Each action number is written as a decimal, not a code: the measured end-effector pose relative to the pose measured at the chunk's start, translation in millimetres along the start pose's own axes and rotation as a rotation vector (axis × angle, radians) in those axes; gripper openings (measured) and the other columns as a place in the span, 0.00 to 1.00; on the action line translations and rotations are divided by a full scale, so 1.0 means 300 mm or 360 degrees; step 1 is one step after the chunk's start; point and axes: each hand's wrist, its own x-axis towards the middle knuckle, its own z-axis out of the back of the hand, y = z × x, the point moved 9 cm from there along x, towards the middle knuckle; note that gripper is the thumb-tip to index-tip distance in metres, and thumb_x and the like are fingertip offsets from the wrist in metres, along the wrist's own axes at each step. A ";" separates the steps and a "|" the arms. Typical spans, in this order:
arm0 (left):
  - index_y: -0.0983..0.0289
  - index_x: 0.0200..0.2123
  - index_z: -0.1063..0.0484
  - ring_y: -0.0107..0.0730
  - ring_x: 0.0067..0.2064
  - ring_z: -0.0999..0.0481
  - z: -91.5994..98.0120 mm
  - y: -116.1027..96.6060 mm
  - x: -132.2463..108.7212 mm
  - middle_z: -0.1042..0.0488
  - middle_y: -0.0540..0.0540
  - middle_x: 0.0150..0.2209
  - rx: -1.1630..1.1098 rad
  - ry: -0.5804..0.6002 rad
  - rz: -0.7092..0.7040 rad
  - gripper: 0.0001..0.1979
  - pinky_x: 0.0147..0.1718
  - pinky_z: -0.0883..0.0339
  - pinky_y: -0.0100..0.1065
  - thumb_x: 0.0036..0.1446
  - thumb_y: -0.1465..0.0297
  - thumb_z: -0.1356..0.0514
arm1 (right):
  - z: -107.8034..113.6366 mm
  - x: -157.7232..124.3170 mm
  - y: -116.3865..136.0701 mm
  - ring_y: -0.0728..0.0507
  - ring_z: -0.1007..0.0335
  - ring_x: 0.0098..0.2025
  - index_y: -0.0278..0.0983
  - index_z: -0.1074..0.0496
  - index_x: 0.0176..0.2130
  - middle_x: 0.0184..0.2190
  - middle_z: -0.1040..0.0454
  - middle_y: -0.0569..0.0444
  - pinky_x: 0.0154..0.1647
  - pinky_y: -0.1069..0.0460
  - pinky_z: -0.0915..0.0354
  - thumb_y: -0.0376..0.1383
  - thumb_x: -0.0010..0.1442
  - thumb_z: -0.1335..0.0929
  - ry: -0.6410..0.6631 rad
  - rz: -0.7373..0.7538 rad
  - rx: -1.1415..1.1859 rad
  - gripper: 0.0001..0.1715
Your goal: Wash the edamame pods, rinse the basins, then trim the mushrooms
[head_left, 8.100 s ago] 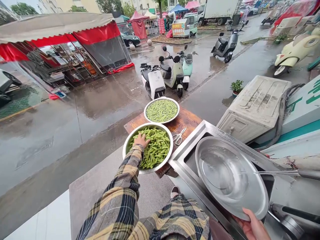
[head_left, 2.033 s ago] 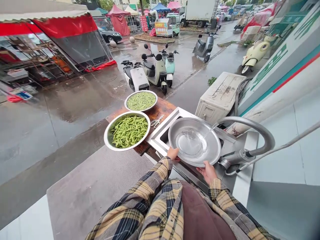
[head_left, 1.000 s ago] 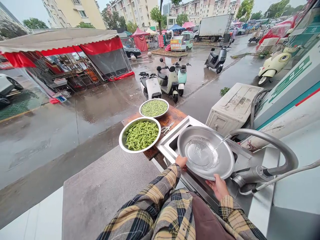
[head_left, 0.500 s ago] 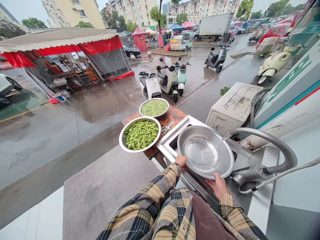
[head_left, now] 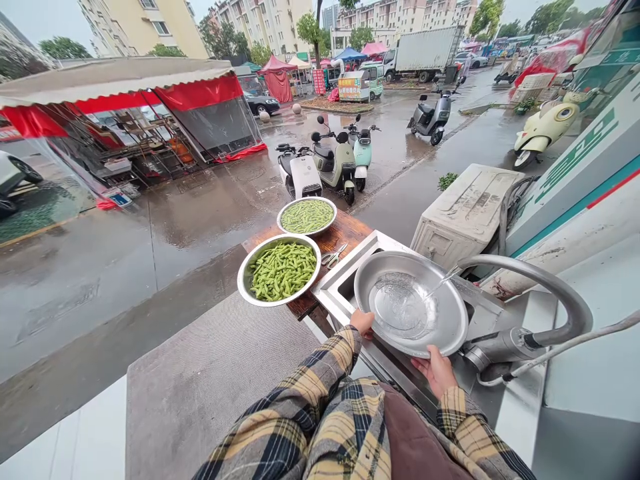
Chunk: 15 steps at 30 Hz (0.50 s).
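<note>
Metal basin (head_left: 450, 323), rim pinched by left hand (head_left: 363, 323) and right hand (head_left: 437, 374), hides much of the sink (head_left: 350, 265)

The basin (head_left: 447, 327) is positioned over the sink (head_left: 329, 291), left of the tap (head_left: 500, 347). Left of the sink, a near bowl (head_left: 244, 280) and a far bowl (head_left: 280, 219) of pods (head_left: 307, 217) are placed on the table (head_left: 353, 231), with scissors (head_left: 332, 257) laid beside the near bowl.
</note>
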 end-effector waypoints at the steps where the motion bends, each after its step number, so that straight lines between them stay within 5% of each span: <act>1: 0.70 0.55 0.34 0.36 0.31 0.22 0.000 0.000 0.000 0.23 0.64 0.41 0.0000 0.0000 -0.0002 0.25 0.26 0.26 0.34 0.53 0.70 0.43 | 0.000 0.000 0.000 0.41 0.23 0.31 0.38 0.29 0.33 0.28 0.21 0.56 0.31 0.48 0.22 0.38 0.48 0.30 -0.0001 0.0000 -0.0002 0.10; 15: 0.71 0.57 0.36 0.38 0.32 0.22 0.002 -0.004 -0.004 0.24 0.67 0.45 -0.0003 0.0006 -0.0004 0.27 0.25 0.27 0.35 0.53 0.70 0.43 | -0.002 0.001 -0.001 0.42 0.24 0.30 0.37 0.29 0.33 0.28 0.21 0.55 0.30 0.49 0.23 0.38 0.48 0.30 -0.0012 -0.0014 0.0018 0.10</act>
